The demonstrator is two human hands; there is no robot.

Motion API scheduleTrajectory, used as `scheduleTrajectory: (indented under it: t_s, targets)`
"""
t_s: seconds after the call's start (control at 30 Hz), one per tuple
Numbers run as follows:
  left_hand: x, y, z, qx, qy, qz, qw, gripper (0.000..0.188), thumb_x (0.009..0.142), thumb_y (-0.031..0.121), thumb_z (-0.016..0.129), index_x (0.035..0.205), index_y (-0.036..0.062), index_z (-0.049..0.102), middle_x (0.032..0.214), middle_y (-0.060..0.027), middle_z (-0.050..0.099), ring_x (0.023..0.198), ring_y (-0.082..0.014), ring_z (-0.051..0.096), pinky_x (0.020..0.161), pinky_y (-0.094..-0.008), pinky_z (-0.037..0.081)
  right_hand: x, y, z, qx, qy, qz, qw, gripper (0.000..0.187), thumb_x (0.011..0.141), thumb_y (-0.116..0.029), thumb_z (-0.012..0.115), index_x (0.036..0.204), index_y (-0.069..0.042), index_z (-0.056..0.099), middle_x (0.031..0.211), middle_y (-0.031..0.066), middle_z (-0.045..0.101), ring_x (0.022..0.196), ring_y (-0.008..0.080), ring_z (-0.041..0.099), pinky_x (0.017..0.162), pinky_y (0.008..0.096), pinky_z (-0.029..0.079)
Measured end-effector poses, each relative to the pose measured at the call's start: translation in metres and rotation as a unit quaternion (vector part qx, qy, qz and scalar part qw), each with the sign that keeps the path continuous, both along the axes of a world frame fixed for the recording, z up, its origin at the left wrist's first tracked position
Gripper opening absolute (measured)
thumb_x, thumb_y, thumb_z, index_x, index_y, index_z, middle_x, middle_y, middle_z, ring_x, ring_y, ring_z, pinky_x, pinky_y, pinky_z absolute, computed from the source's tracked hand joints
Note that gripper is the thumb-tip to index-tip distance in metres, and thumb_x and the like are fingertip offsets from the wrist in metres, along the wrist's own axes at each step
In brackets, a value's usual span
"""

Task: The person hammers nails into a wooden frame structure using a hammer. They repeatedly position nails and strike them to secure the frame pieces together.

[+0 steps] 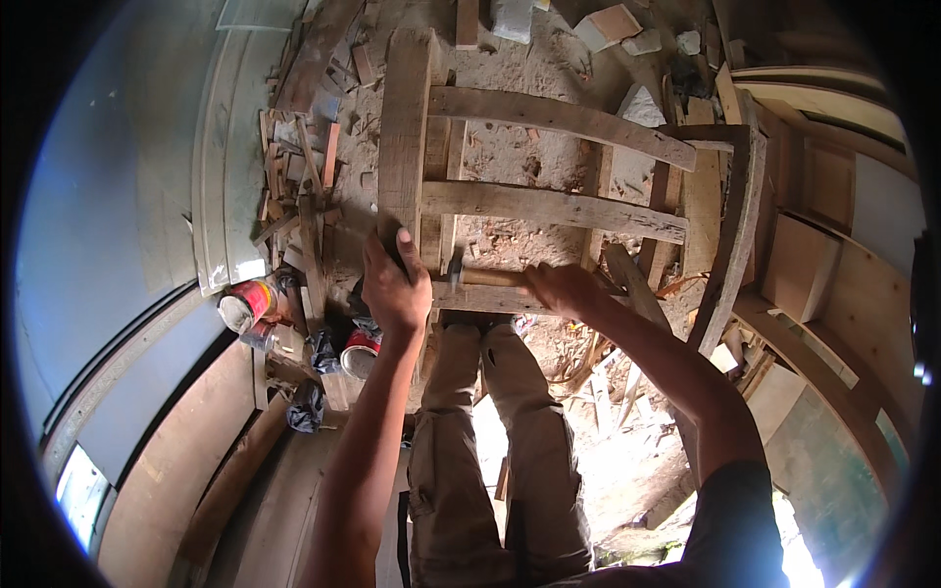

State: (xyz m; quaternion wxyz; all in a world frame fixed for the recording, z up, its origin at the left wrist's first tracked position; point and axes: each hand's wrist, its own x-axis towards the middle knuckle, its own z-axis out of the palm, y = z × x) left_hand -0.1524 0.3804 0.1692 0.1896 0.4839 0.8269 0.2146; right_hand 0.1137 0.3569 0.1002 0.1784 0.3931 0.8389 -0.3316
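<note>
A rough wooden frame (549, 208) of posts and cross rails stands in front of me on a sandy floor. My left hand (394, 286) is closed around the lower end of its thick left post (404, 127). My right hand (561, 290) grips the wooden handle of a hammer (487, 278). The hammer lies level along the frame's lowest rail, and its dark head (454, 263) points toward the left post, close to my left hand. Below the hands I see my legs in khaki trousers (490, 431).
Two red tins (247, 302) (361, 353) and dark rags lie at the left by a heap of wood scraps (294, 167). Broken bricks and stones (616, 24) litter the floor beyond the frame. Wooden panels and boards (814, 265) lean at the right, and grey sheets (108, 225) at the left.
</note>
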Motion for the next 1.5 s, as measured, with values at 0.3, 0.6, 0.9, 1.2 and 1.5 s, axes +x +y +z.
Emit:
scheduleTrajectory:
  t_s: [0.3,0.6,0.9,1.2,1.5]
  targets:
    - [-0.003,0.001,-0.007,-0.015,0.029,-0.004,0.999,0.057,0.099,0.050,0.042,0.125,-0.0004,0.048,0.116,-0.0281,0.061,0.101,-0.0464,0.062,0.083,-0.0525,0.052,0.001,0.013,-0.027,0.058,0.074,0.033,0.995,0.030,0.099,-0.038,0.052,0.103,-0.008,0.056,0.080,0.0128,0.063,0.055,0.0315,0.064,0.046,0.0428,0.053]
    - [-0.005,-0.004,-0.006,-0.004,0.039,-0.021,0.999,0.065,0.100,0.052,0.038,0.133,-0.0038,0.044,0.118,-0.0320,0.059,0.102,-0.0495,0.060,0.086,-0.0540,0.051,-0.017,-0.005,0.006,-0.026,0.061,0.003,0.998,0.030,0.095,-0.032,0.053,0.110,-0.006,0.054,0.091,0.0154,0.064,0.075,0.0326,0.071,0.060,0.0467,0.058]
    - [-0.004,-0.004,-0.008,0.007,0.055,-0.024,0.998,0.063,0.101,0.047,0.041,0.134,-0.0071,0.044,0.120,-0.0331,0.058,0.104,-0.0491,0.059,0.087,-0.0526,0.049,0.008,0.031,0.008,-0.016,0.104,0.104,0.989,0.025,0.096,-0.035,0.053,0.104,-0.011,0.057,0.091,0.0118,0.064,0.076,0.0316,0.069,0.063,0.0458,0.058]
    - [0.001,0.000,0.001,-0.002,0.036,-0.004,0.999,0.064,0.100,0.050,0.041,0.132,-0.0056,0.045,0.119,-0.0317,0.059,0.105,-0.0487,0.059,0.087,-0.0516,0.050,0.005,0.014,-0.002,-0.065,0.099,0.082,0.990,0.020,0.098,-0.029,0.049,0.108,-0.013,0.053,0.084,0.0122,0.064,0.074,0.0310,0.069,0.062,0.0443,0.057]
    - [0.000,0.001,0.002,-0.005,0.027,-0.016,0.999,0.067,0.100,0.051,0.041,0.136,-0.0056,0.043,0.123,-0.0333,0.057,0.104,-0.0489,0.061,0.087,-0.0516,0.052,0.012,0.057,0.017,-0.065,-0.011,0.116,0.991,0.025,0.099,-0.036,0.051,0.104,-0.014,0.062,0.080,0.0101,0.065,0.075,0.0278,0.069,0.065,0.0428,0.058]
